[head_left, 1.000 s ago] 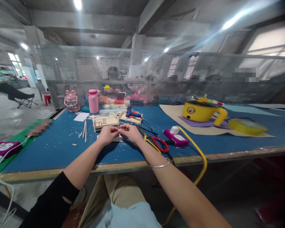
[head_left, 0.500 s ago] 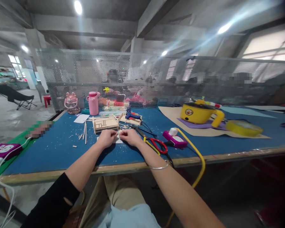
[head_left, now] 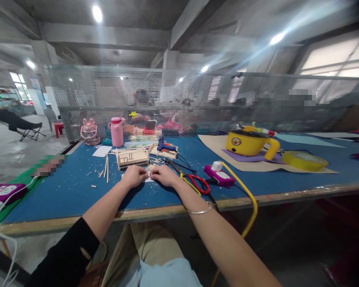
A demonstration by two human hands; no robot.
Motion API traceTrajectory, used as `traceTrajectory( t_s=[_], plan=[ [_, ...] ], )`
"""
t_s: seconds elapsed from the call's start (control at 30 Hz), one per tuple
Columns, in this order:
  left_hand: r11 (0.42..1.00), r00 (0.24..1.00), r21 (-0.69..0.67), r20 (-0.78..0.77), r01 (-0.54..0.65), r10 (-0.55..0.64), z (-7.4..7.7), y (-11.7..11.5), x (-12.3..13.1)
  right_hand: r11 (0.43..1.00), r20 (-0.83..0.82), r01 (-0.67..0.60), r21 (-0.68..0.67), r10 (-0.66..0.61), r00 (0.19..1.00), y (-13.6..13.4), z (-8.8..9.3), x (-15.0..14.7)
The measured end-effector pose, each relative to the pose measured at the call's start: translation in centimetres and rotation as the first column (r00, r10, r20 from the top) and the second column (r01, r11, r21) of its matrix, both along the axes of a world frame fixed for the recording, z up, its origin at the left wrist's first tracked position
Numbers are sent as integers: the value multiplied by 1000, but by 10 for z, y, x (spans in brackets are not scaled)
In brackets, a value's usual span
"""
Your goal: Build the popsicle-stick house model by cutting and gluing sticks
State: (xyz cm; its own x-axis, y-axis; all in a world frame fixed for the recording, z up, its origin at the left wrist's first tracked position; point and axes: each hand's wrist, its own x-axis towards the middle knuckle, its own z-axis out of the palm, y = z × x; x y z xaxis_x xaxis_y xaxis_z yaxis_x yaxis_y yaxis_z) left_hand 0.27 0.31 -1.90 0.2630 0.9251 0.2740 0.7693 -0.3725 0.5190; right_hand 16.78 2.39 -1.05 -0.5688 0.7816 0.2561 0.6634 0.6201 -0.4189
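1. Left hand [head_left: 134, 175] is low over the blue mat [head_left: 77, 195], its fingers curled in toward the thumb. Whether the tips meet, or clamp on some tiny bit, I cannot tell at this size.
2. Right hand [head_left: 164, 175] faces it from the other side, fingers bent, tips pointing at the left's with only a narrow gap between the two. What it pinches, if anything, is likewise too small to make out.
3. White paper [head_left: 150, 178] lies partly under and between the fingertips, with wood scraps [head_left: 151, 166] scattered just beyond it.
4. Just past the left hand sits the wooden frame [head_left: 133, 158]; whether the knuckles touch it cannot be told from this angle.
5. For fingertip work this close, I would judge a light pinch best: thin wood probably snaps or slips under a hard squeeze. Steady both wrists low and let the tips, not the arms, do the moving.
6. Working above the paper seems sensible, since pale crumbs should be easier to gather there.
7. Mind the surroundings: loose sticks [head_left: 107, 169] lie to the left, a glue gun [head_left: 166, 146] rests beyond the right hand, and a red handle [head_left: 208, 187] lies just beside the right forearm, where a careless elbow could nudge it.
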Motion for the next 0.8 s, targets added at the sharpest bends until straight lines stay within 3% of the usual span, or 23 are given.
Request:
traceTrajectory(
  t_s=[0.23, 0.47, 0.8],
  plan=[
    [1000, 1000, -7, 18, 7, -7, 0, 0, 0, 994, -32, -32, -102, 29, 999, 6, -2, 4],
    [999, 998, -33, 58, -8, 9, -1, 2, 2, 987, -80, 19, -160, -32, 996, 6, -3, 5],
    [1000, 999, -19, 51, 14, -13, 0, -1, 3, 999, -59, -5, -36, 2, 998, 5, -1, 5]
  ],
)
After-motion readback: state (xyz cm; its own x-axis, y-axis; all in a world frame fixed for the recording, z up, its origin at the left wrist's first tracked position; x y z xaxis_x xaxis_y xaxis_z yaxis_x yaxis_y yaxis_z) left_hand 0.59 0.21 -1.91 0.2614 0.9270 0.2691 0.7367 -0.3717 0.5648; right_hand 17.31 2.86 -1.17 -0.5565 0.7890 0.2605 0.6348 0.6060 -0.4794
